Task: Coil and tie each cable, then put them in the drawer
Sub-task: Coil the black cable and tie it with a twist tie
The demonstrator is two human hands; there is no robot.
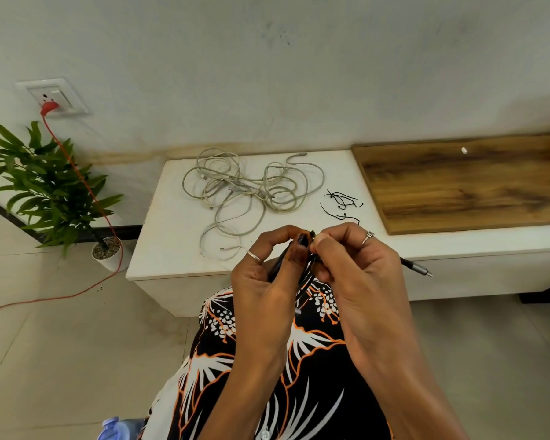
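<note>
- White cabinet top (172, 236): low unit against the wall; the landmark for all that follows.
- Wooden panel (458, 182): lies on the cabinet top's right part, touching the wall edge; a small white object (464, 150) sits on it near the wall.
- Potted plant (45, 185): on the floor left of the cabinet top, in a white pot.
- Red cord (86, 192): runs from the wall socket (53, 98), above and left of the cabinet top, down past the plant and across the floor.
- Grey cables (245, 188): loose tangle on the cabinet top toward the wall, uncoiled, untied.
- Black ties (343, 201): small scatter on the cabinet top, between the tangle and the wooden panel.
- Black cable (278, 265): held in the air just in front of the cabinet top's near edge; mostly hidden by both hands. Its metal plug end (418, 268) sticks out to the right.
- Left hand (267, 274): fingers curled round the black bundle, thumb pressed over it.
- Right hand (356, 268): fingertips pinch a small black piece at the top of the bundle, touching the left thumb; whether it is a tie I cannot tell.
</note>
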